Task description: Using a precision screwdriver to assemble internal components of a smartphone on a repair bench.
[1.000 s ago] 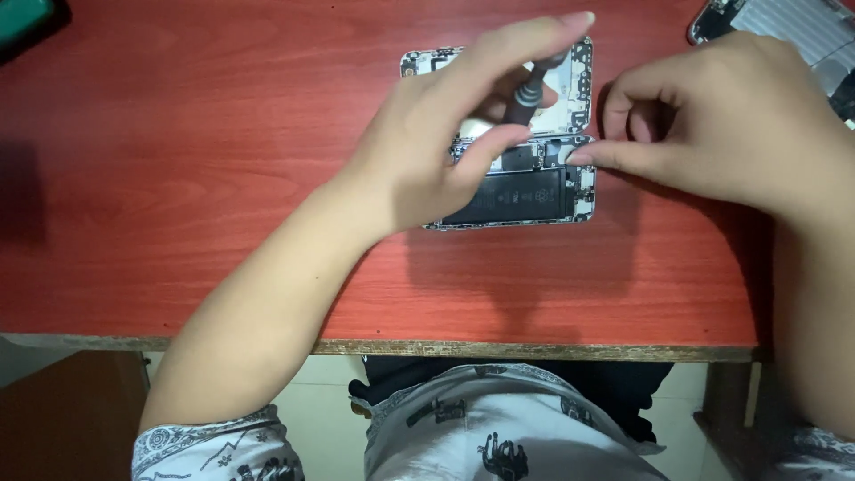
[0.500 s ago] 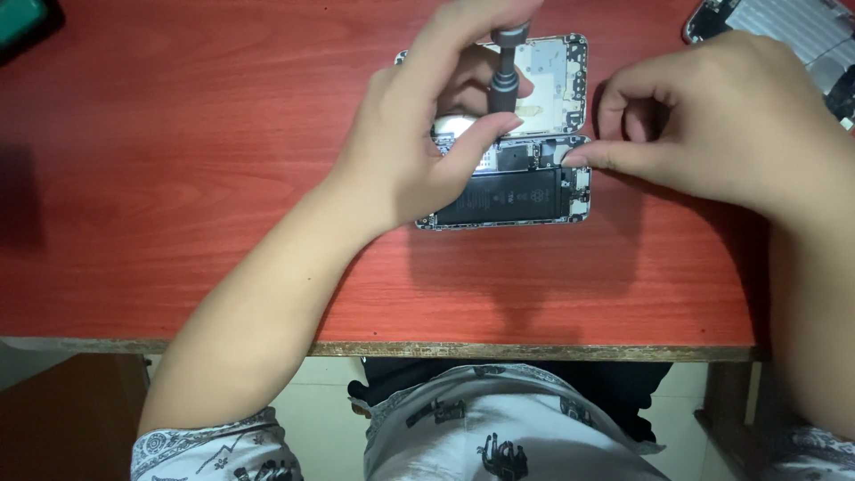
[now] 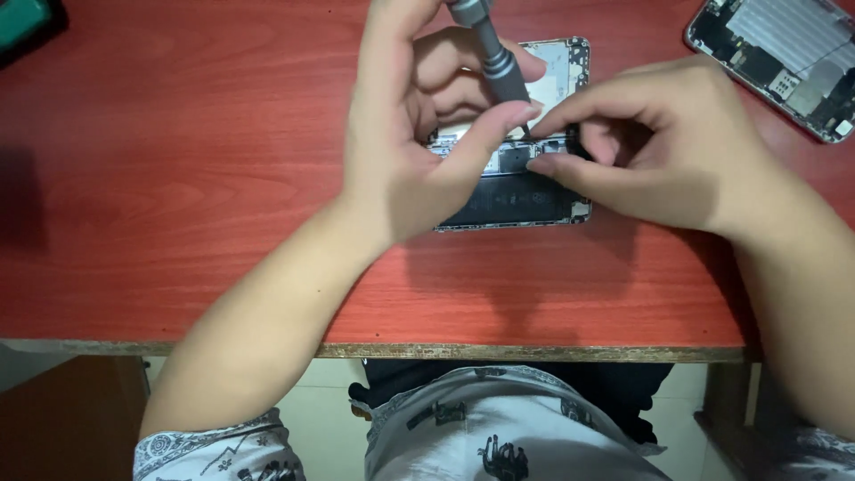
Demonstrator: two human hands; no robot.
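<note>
Left hand point(image 3: 419, 134) grips screwdriver point(image 3: 490, 53) over opened phone point(image 3: 525, 191), mid-table.

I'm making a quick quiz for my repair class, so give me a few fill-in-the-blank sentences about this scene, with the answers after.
1. The left hand holds a grey ____ over the opened phone.
2. The opened phone lies on a ____ wooden table.
3. The right hand rests its fingertips on the opened ____.
4. A second opened device lies at the table's far ____ corner.

Missing words: screwdriver; red; phone; right
</note>
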